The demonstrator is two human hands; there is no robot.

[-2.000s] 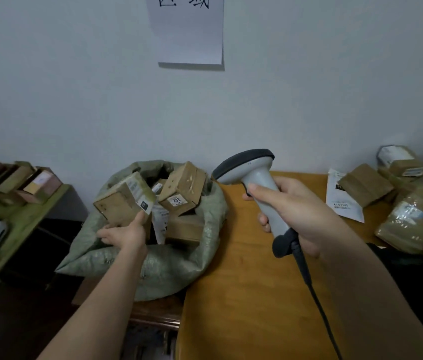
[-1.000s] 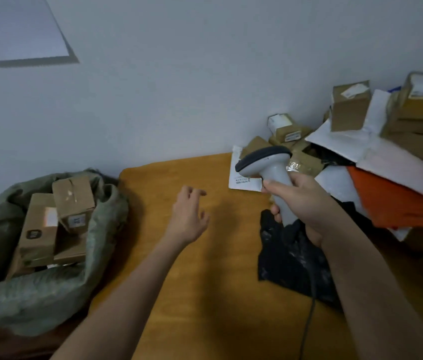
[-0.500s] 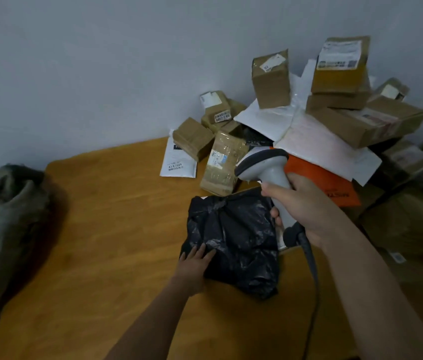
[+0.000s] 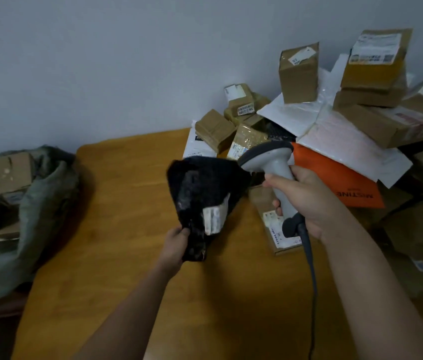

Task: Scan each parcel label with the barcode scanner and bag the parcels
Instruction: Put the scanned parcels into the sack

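Note:
My left hand grips the lower corner of a black plastic parcel and holds it up above the wooden table. A white label shows on its right side. My right hand grips the handle of the grey barcode scanner, whose head sits just right of the black parcel's top. The scanner's cable hangs down over the table. A flat cardboard parcel with a label lies on the table under the scanner.
A grey-green sack holding several cardboard boxes stands off the table's left edge. A heap of cardboard boxes, white mailers and an orange mailer fills the table's right and back, against the wall.
My left hand has lifted the black parcel off the table and turned it so the label shows. The flat cardboard parcel beneath it is now uncovered. The scanner has stayed beside it.

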